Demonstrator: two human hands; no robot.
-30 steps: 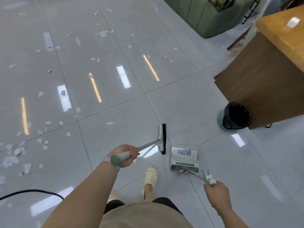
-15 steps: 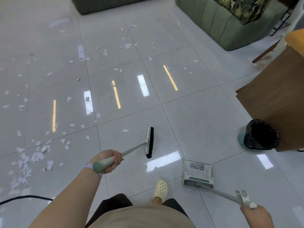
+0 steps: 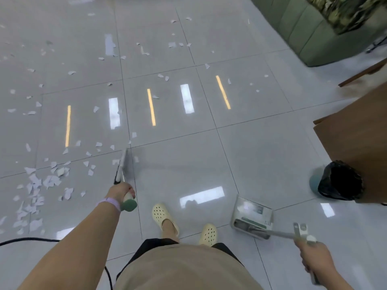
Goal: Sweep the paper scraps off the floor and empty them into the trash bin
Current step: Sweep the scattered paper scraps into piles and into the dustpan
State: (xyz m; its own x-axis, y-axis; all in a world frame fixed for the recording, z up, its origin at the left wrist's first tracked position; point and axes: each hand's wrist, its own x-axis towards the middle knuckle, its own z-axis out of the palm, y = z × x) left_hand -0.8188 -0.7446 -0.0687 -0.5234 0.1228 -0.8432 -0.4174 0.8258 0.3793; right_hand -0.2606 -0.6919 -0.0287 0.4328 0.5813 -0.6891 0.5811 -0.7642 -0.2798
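The broom [image 3: 123, 166] has swung since a moment ago — its head, which pointed off to the right over bare tile, now lies blurred and turned toward the thick drift of paper scraps [image 3: 48, 181] at the left, its far end right among the nearest pieces. The left hand [image 3: 121, 192] is clenched round the green-tipped broom handle; the right hand [image 3: 314, 258] is wrapped round the long handle of the dustpan [image 3: 252, 216], which sits on the tiled floor [image 3: 251, 153] to the right of both pale clogs [image 3: 165, 217]. One broom, one dustpan, one trash bin [image 3: 339, 181] — black-lined, tucked against the wooden cabinet [image 3: 356, 139] at the right. The scraps are too many to count, spread from the near left to the far tiles. One black cable [image 3: 27, 239] crosses the near floor, and one green sofa [image 3: 310, 34] stands at the back.
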